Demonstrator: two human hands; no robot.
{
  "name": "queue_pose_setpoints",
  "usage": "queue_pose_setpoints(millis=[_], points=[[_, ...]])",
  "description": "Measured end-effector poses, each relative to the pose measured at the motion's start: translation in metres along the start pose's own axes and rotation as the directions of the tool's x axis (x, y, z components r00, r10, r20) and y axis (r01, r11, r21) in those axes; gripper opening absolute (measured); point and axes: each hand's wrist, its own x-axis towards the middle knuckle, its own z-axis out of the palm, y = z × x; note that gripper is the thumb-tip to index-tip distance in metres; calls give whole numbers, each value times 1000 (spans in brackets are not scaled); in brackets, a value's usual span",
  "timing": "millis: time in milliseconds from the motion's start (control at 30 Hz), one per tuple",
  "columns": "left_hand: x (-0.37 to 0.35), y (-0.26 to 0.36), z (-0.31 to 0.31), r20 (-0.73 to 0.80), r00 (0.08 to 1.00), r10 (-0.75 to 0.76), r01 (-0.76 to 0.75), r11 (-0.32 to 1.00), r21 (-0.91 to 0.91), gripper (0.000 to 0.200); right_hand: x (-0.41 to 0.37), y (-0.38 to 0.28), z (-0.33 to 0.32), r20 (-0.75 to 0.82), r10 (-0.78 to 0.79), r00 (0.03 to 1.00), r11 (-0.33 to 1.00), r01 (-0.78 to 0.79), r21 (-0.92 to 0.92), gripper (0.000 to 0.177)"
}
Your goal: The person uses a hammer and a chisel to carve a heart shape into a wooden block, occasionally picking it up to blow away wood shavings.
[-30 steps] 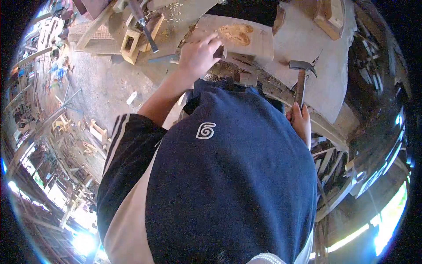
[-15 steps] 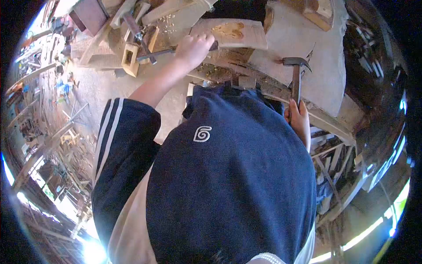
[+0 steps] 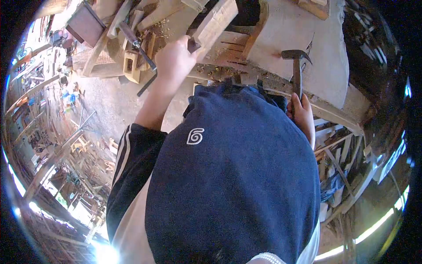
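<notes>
My left hand [image 3: 175, 59] is closed round a chisel, its dark handle end [image 3: 193, 45] showing past the fingers and its blade [image 3: 147, 86] pointing down-left. The same hand also grips the near end of a pale wooden block [image 3: 216, 24], which is tilted up off the bench. My right hand [image 3: 301, 110] holds a hammer [image 3: 297, 72] upright by its lower handle, the head above the pale slab. A second chisel [image 3: 130, 35] with a brown handle lies left of my left hand, beside a small wooden block with a rectangular hole [image 3: 130, 65].
A wide pale slab [image 3: 323, 35] covers the right of the bench, with another wood piece [image 3: 315, 8] on its far end. Wood shavings [image 3: 160, 27] lie between the boards. A reddish-brown box [image 3: 85, 26] stands far left. Scrap wood [image 3: 336, 158] is piled below right.
The wooden block, flat on the bench before, is now lifted and tilted in my left hand. That hand moved left and its chisel swung to point more downward. My right hand still holds the hammer.
</notes>
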Motion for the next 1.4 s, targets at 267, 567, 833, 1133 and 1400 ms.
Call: queue_pose_setpoints(millis=[267, 567, 833, 1133, 1400], points=[[-25, 13, 9, 93, 995, 25, -10, 987, -160, 26, 10, 8, -4, 15, -35, 999, 999, 35, -2, 19], [-31, 9, 22, -321, 852, 414, -442, 897, -18, 20, 4, 1, 2, -15, -75, 997, 993, 73, -89, 18], [-39, -25, 118, -23, 951, 310, -310, 951, 0, 23, 1, -6, 4, 9, -36, 999, 999, 37, -33, 19], [-30, -28, 124, 30, 963, 267, -263, 961, -82, 66, -11, -19, 11, 3, 11, 1000, 991, -11, -132, 16], [-22, -48, 129, -21, 967, 255, -255, 957, -138, 65, -10, -18, 28, 217, -123, 968, 959, 172, -224, 22]])
